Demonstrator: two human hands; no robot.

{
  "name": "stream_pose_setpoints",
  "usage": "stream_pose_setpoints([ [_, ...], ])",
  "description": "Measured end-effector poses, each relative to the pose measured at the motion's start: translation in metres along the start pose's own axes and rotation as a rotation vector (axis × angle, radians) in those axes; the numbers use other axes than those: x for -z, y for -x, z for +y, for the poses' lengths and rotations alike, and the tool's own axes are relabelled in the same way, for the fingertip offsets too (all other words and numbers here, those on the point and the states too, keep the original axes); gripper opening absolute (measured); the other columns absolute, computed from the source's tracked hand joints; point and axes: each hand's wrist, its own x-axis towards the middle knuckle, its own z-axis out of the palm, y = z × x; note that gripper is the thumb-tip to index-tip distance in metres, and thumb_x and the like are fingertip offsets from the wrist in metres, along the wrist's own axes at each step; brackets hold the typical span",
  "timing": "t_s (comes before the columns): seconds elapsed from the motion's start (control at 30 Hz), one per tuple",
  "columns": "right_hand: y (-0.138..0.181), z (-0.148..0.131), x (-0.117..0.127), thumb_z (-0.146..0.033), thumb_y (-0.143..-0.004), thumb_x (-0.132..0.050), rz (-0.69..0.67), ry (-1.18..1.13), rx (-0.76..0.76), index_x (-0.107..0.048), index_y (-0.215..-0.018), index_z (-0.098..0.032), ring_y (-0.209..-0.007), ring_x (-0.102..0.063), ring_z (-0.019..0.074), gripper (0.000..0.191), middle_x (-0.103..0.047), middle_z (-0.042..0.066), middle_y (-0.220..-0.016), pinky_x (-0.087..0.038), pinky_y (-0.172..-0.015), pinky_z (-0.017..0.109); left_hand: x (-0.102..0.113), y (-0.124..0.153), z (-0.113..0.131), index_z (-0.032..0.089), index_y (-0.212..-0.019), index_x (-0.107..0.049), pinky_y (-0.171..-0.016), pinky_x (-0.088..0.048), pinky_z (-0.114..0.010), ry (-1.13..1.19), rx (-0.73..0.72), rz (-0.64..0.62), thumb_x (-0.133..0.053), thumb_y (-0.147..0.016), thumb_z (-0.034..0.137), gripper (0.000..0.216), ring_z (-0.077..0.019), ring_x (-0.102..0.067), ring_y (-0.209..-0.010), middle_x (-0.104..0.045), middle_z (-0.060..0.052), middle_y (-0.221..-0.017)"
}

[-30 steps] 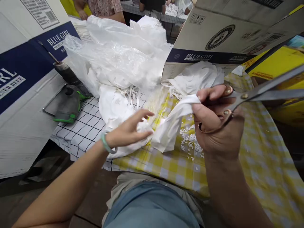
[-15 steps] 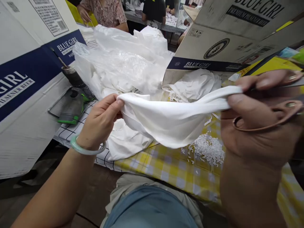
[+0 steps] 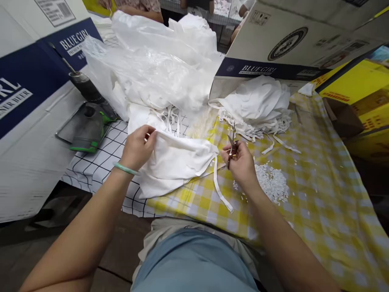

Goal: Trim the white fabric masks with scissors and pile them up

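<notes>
My left hand (image 3: 138, 147), with a green bangle on the wrist, pinches the upper left edge of a white cloth piece (image 3: 178, 160) that lies on the table. A white strap (image 3: 221, 190) trails from the cloth's right end over the yellow checked tablecloth (image 3: 319, 194). My right hand (image 3: 240, 161) is closed around a pair of scissors (image 3: 232, 145), blades pointing up and away, right beside the cloth's right end. A heap of small white snippets (image 3: 272, 182) lies just right of that hand.
A stack of white cloth pieces with straps (image 3: 258, 106) sits behind my right hand. A big plastic bag of white cloth (image 3: 152, 69) fills the back. A green and grey power drill (image 3: 86, 127) lies at left. Cardboard boxes (image 3: 288, 44) stand on both sides. People work behind.
The cloth, held stretched in the air between both hands, has come down onto the table. My right hand has moved away from the camera and now holds only the scissors by the cloth's end.
</notes>
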Motion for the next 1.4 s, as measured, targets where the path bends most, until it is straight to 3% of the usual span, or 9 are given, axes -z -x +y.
stream_pose_setpoints([
  [0.07, 0.004, 0.007, -0.002, -0.036, -0.067, -0.077, -0.008, -0.022, -0.012, -0.049, -0.086, -0.023, -0.073, -0.060, 0.0152, 0.036, -0.063, 0.000, -0.086, -0.051, -0.069, 0.030, -0.004, 0.009, 0.002, 0.019, -0.094, -0.061, -0.074, -0.045, -0.035, -0.171, -0.219, -0.032, -0.049, -0.085, 0.018, 0.015, -0.0228, -0.057, -0.085, -0.065, -0.009, -0.094],
  [0.23, 0.015, 0.009, -0.026, -0.031, -0.072, -0.073, -0.161, -0.027, 0.003, -0.052, -0.088, -0.022, -0.077, -0.062, 0.0160, 0.028, -0.065, 0.001, -0.087, -0.052, -0.078, 0.033, -0.010, 0.022, 0.010, 0.021, -0.100, -0.062, -0.080, -0.044, -0.041, -0.444, -0.494, -0.562, -0.051, -0.082, 0.014, 0.022, -0.0277, -0.059, -0.094, -0.069, -0.008, -0.099],
  [0.5, 0.027, 0.005, -0.075, -0.026, -0.074, -0.068, -0.424, -0.375, 0.042, -0.047, -0.084, -0.024, -0.095, -0.065, 0.0173, 0.024, -0.065, 0.002, -0.095, -0.051, -0.093, 0.037, 0.020, 0.050, 0.018, 0.019, -0.092, -0.057, -0.063, -0.045, -0.026, -0.041, -0.530, -0.252, -0.047, -0.089, 0.006, 0.017, -0.0152, -0.056, -0.074, -0.058, -0.004, -0.084],
  [0.7, 0.035, -0.009, -0.086, -0.032, -0.072, -0.075, -0.619, -0.421, -0.010, -0.045, -0.085, -0.025, -0.084, -0.062, 0.0140, 0.034, -0.063, 0.002, -0.103, -0.053, -0.082, 0.031, -0.002, 0.075, 0.026, 0.022, -0.093, -0.055, -0.073, -0.051, -0.031, 0.259, -0.370, -0.038, -0.057, -0.086, 0.007, 0.016, -0.0171, -0.059, -0.084, -0.057, -0.004, -0.090],
  [0.87, 0.047, 0.009, -0.079, -0.035, -0.068, -0.079, -0.582, -0.292, -0.102, -0.050, -0.091, -0.024, -0.070, -0.055, 0.0117, 0.038, -0.058, -0.003, -0.086, -0.050, -0.069, 0.026, -0.011, 0.083, 0.018, 0.021, -0.098, -0.052, -0.075, -0.054, -0.031, 0.365, -0.234, -0.096, -0.055, -0.089, 0.012, 0.013, -0.0181, -0.063, -0.090, -0.061, -0.008, -0.102],
  [1.1, 0.083, 0.005, -0.039, -0.027, -0.073, -0.075, -0.661, -0.034, -0.033, -0.053, -0.081, -0.021, -0.067, -0.051, 0.0106, 0.024, -0.056, -0.004, -0.075, -0.043, -0.063, 0.022, 0.016, 0.080, 0.003, 0.019, -0.101, -0.059, -0.075, -0.050, -0.030, -0.028, -0.555, -0.338, -0.048, -0.089, 0.004, 0.021, -0.0190, -0.059, -0.087, -0.061, -0.008, -0.094],
  [1.17, 0.081, 0.006, -0.029, -0.031, -0.073, -0.076, -0.615, -0.001, -0.013, -0.057, -0.087, -0.021, -0.075, -0.057, 0.0132, 0.025, -0.062, -0.002, -0.084, -0.046, -0.070, 0.024, 0.029, 0.081, 0.000, 0.018, -0.095, -0.059, -0.076, -0.049, -0.031, -0.066, -0.552, -0.394, -0.047, -0.088, 0.002, 0.021, -0.0194, -0.057, -0.089, -0.057, -0.009, -0.096],
  [1.33, 0.029, 0.031, -0.021, -0.033, -0.076, -0.071, -0.119, 0.290, 0.048, -0.055, -0.091, -0.023, -0.090, -0.061, 0.0211, 0.024, -0.066, 0.005, -0.096, -0.047, -0.083, 0.035, 0.057, 0.086, 0.004, 0.019, -0.086, -0.057, -0.072, -0.047, -0.031, -0.072, -0.463, -0.439, -0.051, -0.087, 0.010, 0.011, -0.0209, -0.056, -0.090, -0.055, -0.008, -0.098],
  [1.4, 0.005, 0.040, -0.026, -0.028, -0.070, -0.073, -0.098, 0.387, 0.089, -0.053, -0.084, -0.023, -0.088, -0.060, 0.0226, 0.025, -0.065, 0.004, -0.090, -0.046, -0.082, 0.037, 0.061, 0.086, 0.006, 0.019, -0.077, -0.055, -0.069, -0.045, -0.032, -0.080, -0.446, -0.412, -0.052, -0.090, 0.016, 0.014, -0.0202, -0.054, -0.083, -0.055, -0.006, -0.089],
])
